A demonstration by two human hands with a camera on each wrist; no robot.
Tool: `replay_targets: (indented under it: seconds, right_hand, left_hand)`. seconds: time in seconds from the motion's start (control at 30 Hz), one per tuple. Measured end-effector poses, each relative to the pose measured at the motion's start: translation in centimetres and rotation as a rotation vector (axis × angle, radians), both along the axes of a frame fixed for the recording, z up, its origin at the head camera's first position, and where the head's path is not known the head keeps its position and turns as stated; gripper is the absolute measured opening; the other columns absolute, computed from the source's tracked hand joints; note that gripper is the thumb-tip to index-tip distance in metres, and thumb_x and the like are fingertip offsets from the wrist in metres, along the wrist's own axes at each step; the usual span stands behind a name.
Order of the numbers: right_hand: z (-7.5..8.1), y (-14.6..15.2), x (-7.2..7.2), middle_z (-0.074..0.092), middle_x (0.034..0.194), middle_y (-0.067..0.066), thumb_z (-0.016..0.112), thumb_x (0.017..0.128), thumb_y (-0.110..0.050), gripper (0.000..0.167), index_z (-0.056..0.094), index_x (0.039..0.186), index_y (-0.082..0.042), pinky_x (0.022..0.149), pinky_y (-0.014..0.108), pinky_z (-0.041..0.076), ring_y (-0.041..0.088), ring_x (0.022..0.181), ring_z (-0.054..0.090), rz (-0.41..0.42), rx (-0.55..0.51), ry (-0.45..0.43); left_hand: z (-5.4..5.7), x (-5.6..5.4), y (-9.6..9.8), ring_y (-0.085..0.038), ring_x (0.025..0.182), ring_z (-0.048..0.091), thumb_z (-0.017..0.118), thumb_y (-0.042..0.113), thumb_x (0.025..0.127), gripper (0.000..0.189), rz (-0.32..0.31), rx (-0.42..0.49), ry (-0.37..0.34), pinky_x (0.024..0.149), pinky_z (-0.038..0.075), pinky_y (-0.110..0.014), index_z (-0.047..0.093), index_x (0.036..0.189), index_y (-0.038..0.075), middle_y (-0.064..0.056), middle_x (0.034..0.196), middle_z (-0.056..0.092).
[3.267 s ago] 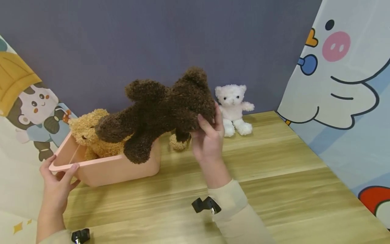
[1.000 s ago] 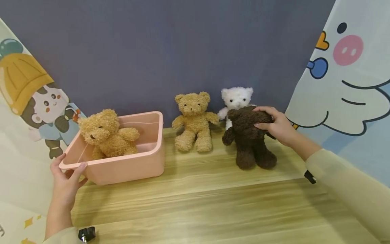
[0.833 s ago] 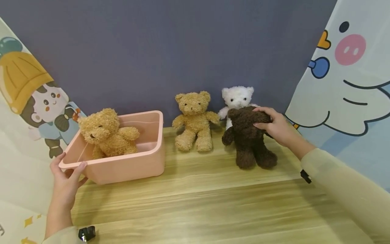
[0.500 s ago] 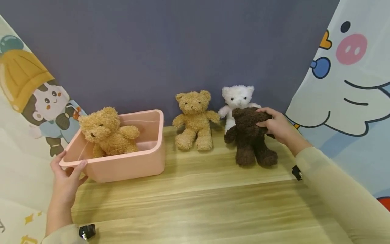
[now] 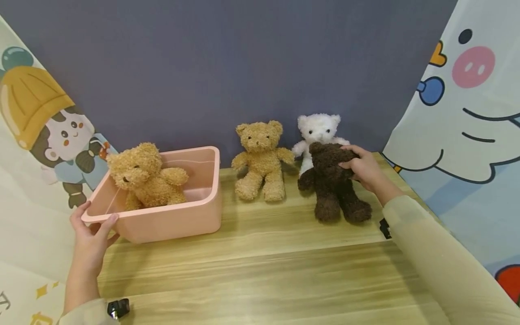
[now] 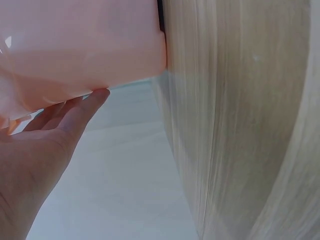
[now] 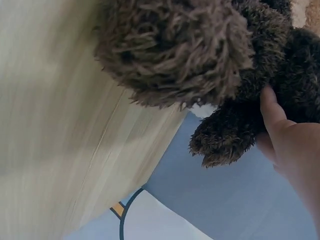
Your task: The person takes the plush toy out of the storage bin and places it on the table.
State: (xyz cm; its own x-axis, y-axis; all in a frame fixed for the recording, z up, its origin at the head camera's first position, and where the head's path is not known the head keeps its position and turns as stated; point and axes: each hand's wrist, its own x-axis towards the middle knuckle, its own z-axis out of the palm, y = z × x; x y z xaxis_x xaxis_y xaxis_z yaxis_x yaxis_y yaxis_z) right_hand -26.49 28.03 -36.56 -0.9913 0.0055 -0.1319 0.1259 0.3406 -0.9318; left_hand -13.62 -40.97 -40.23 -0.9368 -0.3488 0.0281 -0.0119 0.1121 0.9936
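My left hand (image 5: 90, 241) grips the near-left corner of a pink plastic bin (image 5: 172, 223), thumb over the rim. A tan teddy bear (image 5: 142, 176) leans inside that bin at its left end. At the right, my right hand (image 5: 367, 170) holds the head of a dark brown teddy bear (image 5: 331, 192), whose feet are at the tabletop. Partly hidden behind it sits a white teddy bear (image 5: 318, 128). Another tan teddy bear (image 5: 260, 158) sits between the bin and those two. The right wrist view shows the thumb pressed into the brown fur (image 7: 270, 55).
A wood-grain table (image 5: 252, 275) carries everything. Along its back rises a dark grey-blue panel (image 5: 227, 67). Printed cartoon sheets stand at the left (image 5: 44, 117) and right (image 5: 471, 149) sides.
The dark brown bear has gone from above the bin, tipped sideways, to upright at the right before the white bear. My left hand has stayed on the bin's corner.
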Motion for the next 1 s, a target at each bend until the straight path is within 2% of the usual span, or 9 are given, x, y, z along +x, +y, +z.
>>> replay_targets:
  seconds: [0.17,0.3,0.43,0.53,0.67,0.8,0.9,1.0]
  right_hand:
    - [0.6,0.1,0.6,-0.014,0.180,0.009,0.050,0.110,-0.006,0.069,0.022,0.171,-0.020,0.111,0.063,0.046,0.045,0.158,0.029,-0.008,-0.069,-0.009]
    - [1.4,-0.1,0.6,-0.020,0.179,0.004,0.047,0.111,-0.005,0.070,0.019,0.172,-0.022,0.117,0.065,0.040,0.043,0.160,0.025,-0.005,-0.159,-0.004]
    - [0.9,-0.2,0.1,-0.017,0.180,0.003,0.047,0.110,-0.004,0.070,0.021,0.172,-0.023,0.117,0.063,0.042,0.041,0.160,0.028,0.003,-0.180,-0.004]
    - [0.2,-0.1,-0.1,-0.016,0.180,0.004,0.046,0.111,-0.003,0.070,0.019,0.172,-0.024,0.111,0.058,0.047,0.039,0.160,0.031,0.006,-0.165,-0.019]
    - [-0.2,-0.2,-0.1,-0.012,0.180,0.007,0.047,0.111,-0.006,0.070,0.018,0.172,-0.025,0.110,0.057,0.048,0.041,0.158,0.034,0.021,-0.102,-0.014]
    - [0.6,-0.6,-0.1,0.002,0.181,0.013,0.049,0.112,-0.014,0.071,0.015,0.173,-0.027,0.113,0.065,0.047,0.043,0.158,0.033,0.048,0.022,0.017]
    - [1.5,-0.9,-0.3,-0.003,0.180,0.015,0.049,0.114,-0.026,0.070,0.013,0.173,-0.028,0.115,0.069,0.045,0.046,0.163,0.019,0.068,0.142,0.044]
    - [2.2,-0.9,-0.8,-0.015,0.179,0.014,0.047,0.114,-0.038,0.071,0.010,0.173,-0.025,0.116,0.072,0.042,0.050,0.164,0.005,0.093,0.231,0.055]
  left_hand:
    - [0.1,0.1,0.2,-0.021,0.154,0.031,0.063,0.021,0.108,0.084,-0.011,-0.006,-0.006,0.068,0.052,-0.008,0.004,0.161,0.045,-0.008,0.174,0.012]
    - [0.1,0.2,0.3,-0.021,0.151,0.033,0.063,0.020,0.108,0.082,0.006,0.005,-0.001,0.068,0.053,-0.009,0.005,0.161,0.045,-0.004,0.171,0.017]
    - [0.1,0.4,0.3,-0.020,0.149,0.035,0.063,0.020,0.108,0.082,0.017,0.011,0.004,0.068,0.053,-0.010,0.005,0.161,0.045,0.000,0.168,0.019]
    - [0.1,0.4,0.5,-0.021,0.151,0.034,0.063,0.021,0.108,0.083,0.010,0.006,-0.004,0.068,0.053,-0.009,0.004,0.161,0.045,-0.002,0.169,0.018]
    - [-0.1,0.3,0.6,-0.022,0.152,0.033,0.063,0.021,0.108,0.083,0.010,0.007,-0.014,0.068,0.053,-0.009,0.004,0.161,0.045,-0.004,0.171,0.016]
    - [-0.2,0.1,0.6,-0.021,0.151,0.034,0.063,0.020,0.108,0.083,0.000,0.007,-0.001,0.069,0.053,-0.009,0.004,0.161,0.044,-0.005,0.170,0.018]
    - [-0.1,0.0,0.5,-0.021,0.149,0.036,0.064,0.020,0.107,0.083,-0.002,0.007,0.015,0.069,0.053,-0.009,0.006,0.161,0.044,-0.003,0.168,0.021]
    - [0.1,0.0,0.4,-0.020,0.148,0.036,0.064,0.019,0.107,0.082,0.003,0.009,0.026,0.068,0.054,-0.009,0.007,0.161,0.043,-0.001,0.167,0.022]
